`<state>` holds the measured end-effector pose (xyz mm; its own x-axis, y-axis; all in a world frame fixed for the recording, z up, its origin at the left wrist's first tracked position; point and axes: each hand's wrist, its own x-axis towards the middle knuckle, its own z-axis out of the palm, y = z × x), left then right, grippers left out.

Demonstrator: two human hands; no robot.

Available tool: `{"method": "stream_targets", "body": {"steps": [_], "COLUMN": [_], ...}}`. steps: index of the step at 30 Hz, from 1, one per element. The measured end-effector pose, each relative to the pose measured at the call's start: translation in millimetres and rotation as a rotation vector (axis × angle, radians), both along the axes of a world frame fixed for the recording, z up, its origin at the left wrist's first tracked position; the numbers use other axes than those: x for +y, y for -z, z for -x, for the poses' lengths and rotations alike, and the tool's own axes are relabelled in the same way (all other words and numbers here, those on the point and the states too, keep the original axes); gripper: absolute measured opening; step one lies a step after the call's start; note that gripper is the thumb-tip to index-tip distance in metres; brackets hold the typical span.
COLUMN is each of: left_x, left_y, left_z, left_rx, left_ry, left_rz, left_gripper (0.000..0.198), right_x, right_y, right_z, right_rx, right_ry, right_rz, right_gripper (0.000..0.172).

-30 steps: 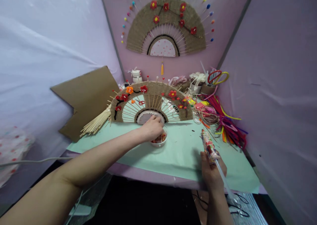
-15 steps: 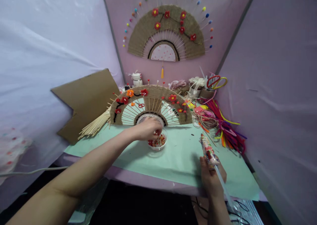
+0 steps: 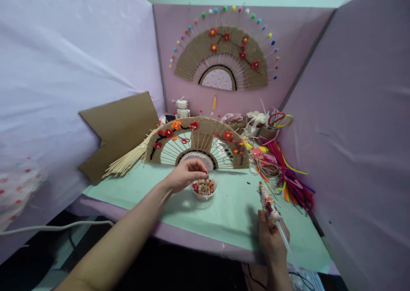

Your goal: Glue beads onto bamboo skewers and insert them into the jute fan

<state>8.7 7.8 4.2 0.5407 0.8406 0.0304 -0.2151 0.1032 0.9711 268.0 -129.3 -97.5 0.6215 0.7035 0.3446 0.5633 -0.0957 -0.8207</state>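
My left hand [image 3: 188,174] is just above a small clear tub [image 3: 205,195] of red, amber and clear beads [image 3: 199,188]. Thumb and forefinger pinch a small red bead [image 3: 206,173]. Off to the right, my right hand [image 3: 273,235] is closed around a patterned hot glue gun [image 3: 269,203], its nozzle pointing away from me and a clear glue stick [image 3: 285,237] out of its back end. Behind the tub a twine-wrapped fan [image 3: 201,140] stands on the table, with red and orange flowers and red and white beads on its stick tips.
A larger fan [image 3: 224,56] with coloured balls hangs on the back panel. Thin sticks [image 3: 126,158] and cardboard [image 3: 123,124] lie left. Pipe cleaners [image 3: 293,184], twine [image 3: 267,165] and a holder with scissors [image 3: 278,121] are at the right. A white cable [image 3: 57,228] crosses the lower left.
My left hand has lifted out of the bead tub, and a red bead now shows between its fingertips. The right hand keeps its hold on the glue gun. The view has tilted upward.
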Motion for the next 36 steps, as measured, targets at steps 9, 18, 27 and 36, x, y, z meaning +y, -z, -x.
{"method": "stream_targets", "body": {"steps": [9, 18, 27, 36], "left_x": [-31, -39, -37, 11], "left_y": [0.4, -4.3, 5.8, -19.8], "left_z": [3, 5, 6, 88], "left_rx": [-0.128, -0.243, -0.250, -0.243], "left_ry": [0.115, -0.038, -0.119, -0.569], "left_rz": [0.150, 0.201, 0.253, 0.078], "left_gripper": [0.026, 0.034, 0.040, 0.034], "right_x": [-21, -25, -20, -9], "right_y": [-14.2, -50.4, -51.3, -36.5], "right_z": [26, 83, 105, 77], "right_rx": [0.085, 0.257, 0.275, 0.373], "right_ry": [0.012, -0.353, -0.362, -0.263], "right_rz": [-0.019, -0.107, -0.084, -0.007], "right_gripper": [0.054, 0.051, 0.052, 0.057]}}
